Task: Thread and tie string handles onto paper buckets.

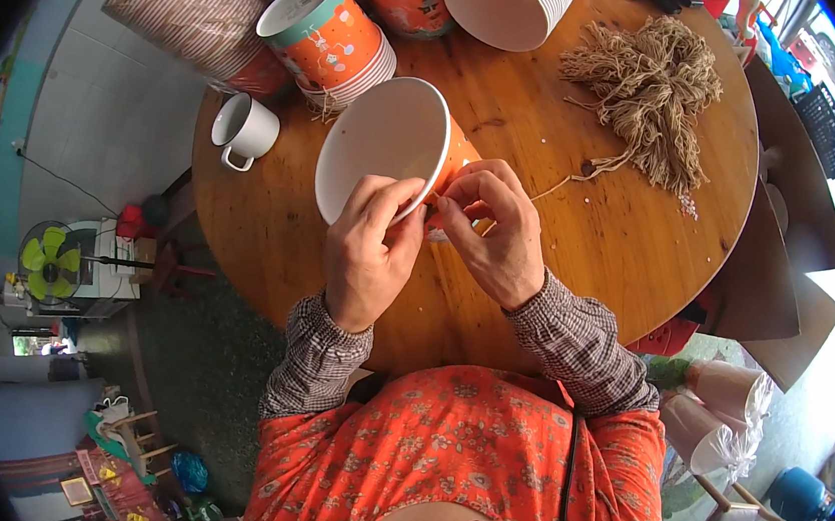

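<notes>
Both hands (430, 237) on orange cup (393, 148)

There is one round wooden bench (582, 226). Two hands work over it, a left hand (368, 251) and a right hand (496, 228), and together they hold one orange paper cup (394, 143). One white mug (244, 130) stands near the bench's left edge. One heap of tan string (645, 92) lies near the right edge. Four stacks of cups lie along the far edge.
</notes>
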{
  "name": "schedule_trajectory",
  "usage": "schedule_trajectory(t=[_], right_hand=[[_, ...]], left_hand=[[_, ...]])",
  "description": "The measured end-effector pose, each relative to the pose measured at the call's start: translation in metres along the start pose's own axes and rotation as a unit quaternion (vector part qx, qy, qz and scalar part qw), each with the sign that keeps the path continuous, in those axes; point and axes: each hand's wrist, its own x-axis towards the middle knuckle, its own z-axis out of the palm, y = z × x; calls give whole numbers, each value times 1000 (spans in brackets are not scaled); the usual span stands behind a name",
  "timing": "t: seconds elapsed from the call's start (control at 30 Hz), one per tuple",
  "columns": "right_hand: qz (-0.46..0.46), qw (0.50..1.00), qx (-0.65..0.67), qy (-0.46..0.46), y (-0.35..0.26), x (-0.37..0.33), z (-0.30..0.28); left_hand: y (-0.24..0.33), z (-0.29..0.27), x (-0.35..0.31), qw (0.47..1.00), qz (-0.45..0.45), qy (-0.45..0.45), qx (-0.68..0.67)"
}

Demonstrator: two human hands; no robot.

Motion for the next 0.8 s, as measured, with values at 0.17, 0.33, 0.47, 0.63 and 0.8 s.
schedule_trajectory(t=[0.17,0.33,0.47,0.63,0.8], right_hand=[[2,1000,0,-8,3,-2,-2],[14,1000,7,-10,5,-1,-2],[27,999,18,-14,5,-2,-2],[26,999,14,-17,7,-3,-1],[45,999,8,-18,10,-4,-1]], left_hand=[[-1,2,0,1000,-3,1,-8],[-2,4,0,1000,12,1,5],[-1,6,0,1000,10,-6,8],[-4,9,-1,1000,11,-14,19],[-3,9,1,999,14,-50,14]])
